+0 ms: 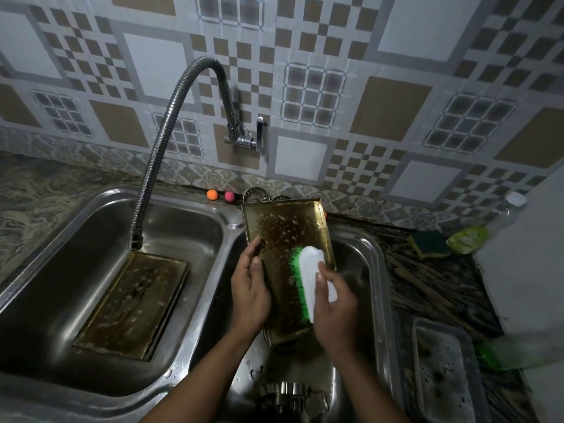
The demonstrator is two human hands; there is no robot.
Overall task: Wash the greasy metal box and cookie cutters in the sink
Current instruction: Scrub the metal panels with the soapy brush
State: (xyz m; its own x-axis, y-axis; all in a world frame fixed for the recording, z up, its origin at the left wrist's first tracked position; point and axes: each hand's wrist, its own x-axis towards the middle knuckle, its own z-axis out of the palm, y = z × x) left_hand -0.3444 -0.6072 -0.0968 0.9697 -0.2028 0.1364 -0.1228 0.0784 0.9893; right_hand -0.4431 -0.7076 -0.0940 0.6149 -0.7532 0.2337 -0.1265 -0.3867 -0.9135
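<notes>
While left fingers grip rectangular metal box | right fingers clasp seemingly plastic brush

The sink is brushed stainless steel with a dull sheen, and its hose tap is ribbed, glossy chrome. The metal box is brassy tin, filmed with brown grease and beaded with suds; the second tin piece looks alike. The brush has a smooth, glossy white plastic back and green bristles. The cookie cutters are bright bare metal.
</notes>
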